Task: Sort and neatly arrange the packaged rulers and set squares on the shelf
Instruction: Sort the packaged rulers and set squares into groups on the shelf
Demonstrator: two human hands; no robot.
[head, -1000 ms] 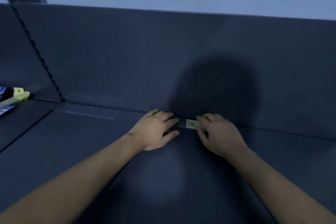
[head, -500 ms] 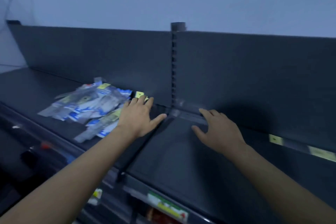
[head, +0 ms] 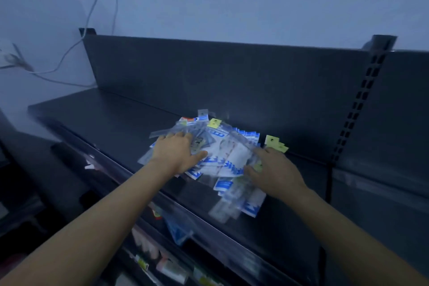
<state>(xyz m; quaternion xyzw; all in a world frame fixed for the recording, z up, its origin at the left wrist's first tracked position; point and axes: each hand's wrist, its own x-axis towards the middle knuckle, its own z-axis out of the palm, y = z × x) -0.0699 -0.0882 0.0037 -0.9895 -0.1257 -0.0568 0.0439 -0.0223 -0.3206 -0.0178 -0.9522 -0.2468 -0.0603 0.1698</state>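
A loose heap of packaged rulers and set squares (head: 222, 151), clear bags with blue-white and yellow header cards, lies on the dark shelf (head: 104, 123). My left hand (head: 176, 153) rests flat on the heap's left side, fingers spread over the packets. My right hand (head: 274, 172) lies on the heap's right side, fingers bent down onto the bags; whether they grip any is unclear. Some packets (head: 234, 206) spill toward the shelf's front edge and look blurred.
The shelf's dark back panel (head: 209, 81) rises behind the heap. A perforated upright post (head: 362, 100) divides this bay from the one at right. White cables (head: 76, 39) hang on the wall at left. Lower shelves (head: 167, 262) hold small blurred goods.
The view swung left from the right bay to the heap. Both hands left the yellow-tagged strip at the back panel and now lie on the packets.
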